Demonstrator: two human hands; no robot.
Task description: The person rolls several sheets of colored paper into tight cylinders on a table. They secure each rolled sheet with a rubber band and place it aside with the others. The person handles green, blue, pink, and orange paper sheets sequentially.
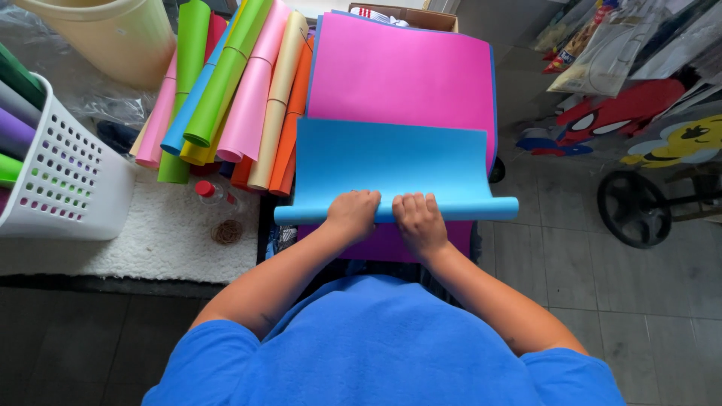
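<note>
Both my left hand (352, 213) and right hand (418, 220) grip the blue sheet's (391, 162) rolled edge mid-frame, white basket (71, 184) of rolls (11, 131) far left.

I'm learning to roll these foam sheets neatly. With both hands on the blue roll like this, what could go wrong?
Both the left hand and the right hand press near the middle of the blue sheet, so its free ends may roll loose or skewed. The pink sheet underneath could get dragged along. Hard fingertip pressure might crease the roll.
</note>
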